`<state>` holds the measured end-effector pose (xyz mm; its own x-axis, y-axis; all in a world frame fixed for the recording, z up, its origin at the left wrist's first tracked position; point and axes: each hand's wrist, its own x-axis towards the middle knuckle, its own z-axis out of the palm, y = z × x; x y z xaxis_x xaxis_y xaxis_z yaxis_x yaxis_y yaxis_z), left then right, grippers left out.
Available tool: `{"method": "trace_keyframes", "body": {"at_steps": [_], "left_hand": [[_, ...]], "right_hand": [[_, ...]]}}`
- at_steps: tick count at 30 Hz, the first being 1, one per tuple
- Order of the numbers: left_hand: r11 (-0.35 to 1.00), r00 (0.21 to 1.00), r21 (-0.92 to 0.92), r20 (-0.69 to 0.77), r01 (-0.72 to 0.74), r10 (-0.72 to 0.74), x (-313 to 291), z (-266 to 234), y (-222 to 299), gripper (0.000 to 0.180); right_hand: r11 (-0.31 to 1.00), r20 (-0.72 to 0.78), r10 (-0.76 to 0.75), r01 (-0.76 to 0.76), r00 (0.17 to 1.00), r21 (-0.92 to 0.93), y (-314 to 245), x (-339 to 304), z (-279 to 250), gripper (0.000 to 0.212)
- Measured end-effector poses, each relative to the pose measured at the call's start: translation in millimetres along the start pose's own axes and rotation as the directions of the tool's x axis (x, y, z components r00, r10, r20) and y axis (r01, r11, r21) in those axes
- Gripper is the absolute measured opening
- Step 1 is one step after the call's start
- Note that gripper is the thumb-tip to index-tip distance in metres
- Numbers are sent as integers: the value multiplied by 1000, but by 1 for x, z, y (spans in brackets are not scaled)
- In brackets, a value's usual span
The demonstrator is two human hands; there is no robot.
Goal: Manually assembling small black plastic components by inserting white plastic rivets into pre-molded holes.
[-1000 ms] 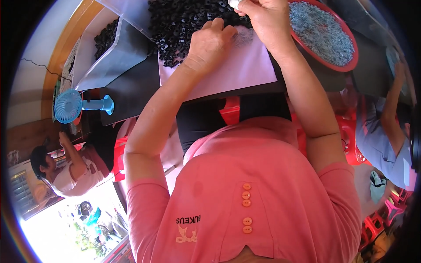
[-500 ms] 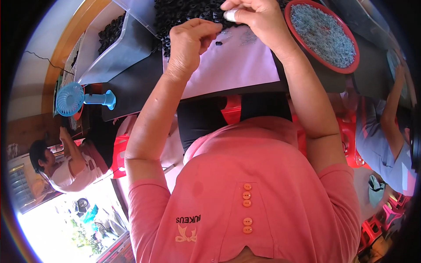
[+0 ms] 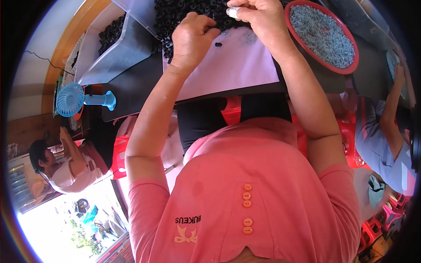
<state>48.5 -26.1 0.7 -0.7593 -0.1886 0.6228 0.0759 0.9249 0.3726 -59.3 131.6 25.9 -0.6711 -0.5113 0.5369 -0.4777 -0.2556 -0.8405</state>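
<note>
A heap of small black plastic parts (image 3: 180, 9) covers the far side of a pale pink sheet (image 3: 237, 65). At the heap's near edge my left hand (image 3: 191, 41) has its fingers curled together; whatever they grip is hidden. Farther right, my right hand (image 3: 263, 22) is closed in a pinch near the picture's top edge, a white wrap (image 3: 233, 12) on one finger. What it pinches is too small to make out. One loose black part (image 3: 218, 44) lies on the sheet between the hands, and small clear pieces (image 3: 248, 38) are scattered beside my right hand.
Right of the sheet stands a red basin (image 3: 355, 59) full of tiny clear pieces. A translucent bin (image 3: 116, 57) with more black parts is on the left, near a blue handheld fan (image 3: 70, 100). Other people sit at left (image 3: 72, 173) and right (image 3: 386, 136).
My left hand has drawn away from the right one, turning up and left onto the black heap. My right hand has shifted slightly right.
</note>
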Motion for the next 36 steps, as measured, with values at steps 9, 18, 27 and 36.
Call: {"method": "trace_keyframes", "body": {"at_steps": [9,18,27,36], "left_hand": [[909,989,400,134,-115,66,6,21,-2,20],[979,993,-169,33,115,-111,-13,-4,6,7],[277,744,-778,334,565,-579,-29,-17,27,13],[307,756,-774,311,553,-576,-45,-20,27,17]], "right_hand": [[997,28,56,-54,998,-60,8,2,-1,7],[982,114,48,-26,992,-189,-6,-2,3,9],[942,298,-72,163,952,-294,11,-16,24,19],[966,374,-110,188,921,-179,4,-12,19,23]]}}
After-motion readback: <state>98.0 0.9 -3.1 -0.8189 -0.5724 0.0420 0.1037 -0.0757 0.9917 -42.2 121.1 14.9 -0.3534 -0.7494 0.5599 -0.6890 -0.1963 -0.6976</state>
